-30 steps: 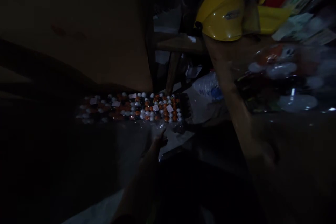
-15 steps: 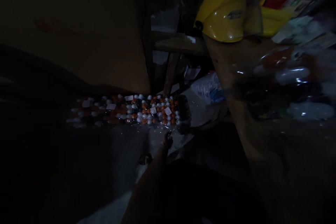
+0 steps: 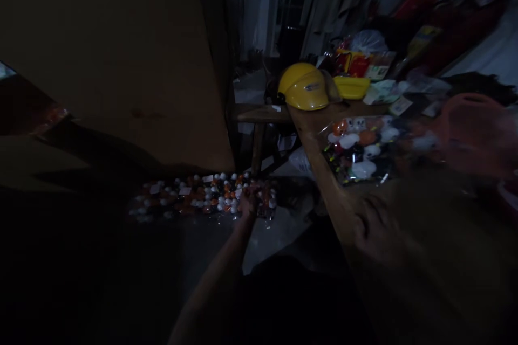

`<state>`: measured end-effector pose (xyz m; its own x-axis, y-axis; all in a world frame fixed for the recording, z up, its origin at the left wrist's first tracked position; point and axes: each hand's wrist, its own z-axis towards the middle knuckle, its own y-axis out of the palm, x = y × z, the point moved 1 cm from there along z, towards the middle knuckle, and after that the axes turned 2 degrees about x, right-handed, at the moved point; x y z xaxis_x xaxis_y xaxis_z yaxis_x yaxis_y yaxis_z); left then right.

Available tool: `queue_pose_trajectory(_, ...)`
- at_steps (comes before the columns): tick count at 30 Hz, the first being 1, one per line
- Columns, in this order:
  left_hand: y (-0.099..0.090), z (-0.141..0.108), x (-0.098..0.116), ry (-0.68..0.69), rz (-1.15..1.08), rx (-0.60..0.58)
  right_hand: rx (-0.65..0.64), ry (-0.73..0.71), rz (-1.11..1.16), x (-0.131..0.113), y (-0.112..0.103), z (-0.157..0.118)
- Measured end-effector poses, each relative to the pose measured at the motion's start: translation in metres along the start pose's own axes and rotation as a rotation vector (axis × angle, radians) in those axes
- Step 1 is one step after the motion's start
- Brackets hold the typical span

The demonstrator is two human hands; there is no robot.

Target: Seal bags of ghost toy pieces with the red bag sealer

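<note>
Darkness swallows most of the near floor. Out of it the left hand (image 3: 247,200) reaches down to the right end of the clear plastic packets of small orange, white and black beads (image 3: 202,199) laid in a row on the floor; its fingers curl on that end. Light, crinkly and slippery, I judge, best pinched at an edge. The right hand (image 3: 471,132), a blur, looks closed on another see-through packet of larger beads (image 3: 358,148) above the wooden table (image 3: 319,172). Beyond sits a yellow hard helmet (image 3: 303,86).

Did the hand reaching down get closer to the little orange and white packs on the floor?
Yes. The left hand was short of the packs before; now it has moved forward and lies over the row's right end.
</note>
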<state>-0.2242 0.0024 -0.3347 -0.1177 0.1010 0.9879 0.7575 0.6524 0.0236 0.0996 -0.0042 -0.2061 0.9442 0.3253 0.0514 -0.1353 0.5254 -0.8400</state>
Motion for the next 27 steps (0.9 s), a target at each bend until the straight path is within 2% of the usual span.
queue_pose_trajectory(2,-0.016,0.005,0.046,0.052,0.074,-0.062,-0.015,0.010,-0.020,-0.006,-0.003,0.002)
queue_pose_trajectory(4,-0.033,-0.001,0.101,0.124,0.159,-0.138,-0.057,0.030,-0.017,-0.010,-0.008,0.003)
queue_pose_trajectory(6,-0.049,-0.020,0.160,0.200,0.255,-0.210,-0.078,0.089,0.006,-0.013,-0.016,0.004)
queue_pose_trajectory(8,-0.063,-0.051,0.219,0.274,0.350,-0.297,-0.068,0.102,0.060,-0.020,-0.032,0.006)
queue_pose_trajectory(11,-0.079,-0.106,0.297,0.381,0.542,-0.485,0.063,0.013,0.324,-0.049,-0.083,0.021)
queue_pose_trajectory(13,-0.087,-0.142,0.338,0.437,0.730,-0.641,0.174,-0.077,0.640,-0.076,-0.134,0.041)
queue_pose_trajectory(14,-0.089,-0.158,0.354,0.456,0.796,-0.715,0.184,-0.141,0.808,-0.090,-0.163,0.053)
queue_pose_trajectory(15,-0.091,-0.173,0.368,0.472,0.839,-0.774,0.099,-0.221,0.929,-0.103,-0.190,0.065)
queue_pose_trajectory(17,-0.093,-0.198,0.391,0.523,0.866,-0.840,-0.187,-0.407,1.152,-0.124,-0.237,0.087)
queue_pose_trajectory(19,-0.093,-0.218,0.408,0.585,0.902,-0.842,-0.426,-0.527,1.264,-0.135,-0.267,0.100)
queue_pose_trajectory(21,-0.094,-0.233,0.418,0.609,0.950,-0.828,-0.615,-0.548,1.279,-0.136,-0.278,0.102)
queue_pose_trajectory(23,-0.097,-0.247,0.421,0.612,0.996,-0.799,-0.754,-0.518,1.215,-0.131,-0.281,0.093)
queue_pose_trajectory(25,-0.101,-0.260,0.419,0.650,1.025,-0.760,-0.837,-0.493,1.155,-0.122,-0.286,0.078)
queue_pose_trajectory(27,-0.108,-0.273,0.416,0.690,1.044,-0.790,-0.873,-0.499,1.144,-0.115,-0.299,0.061)
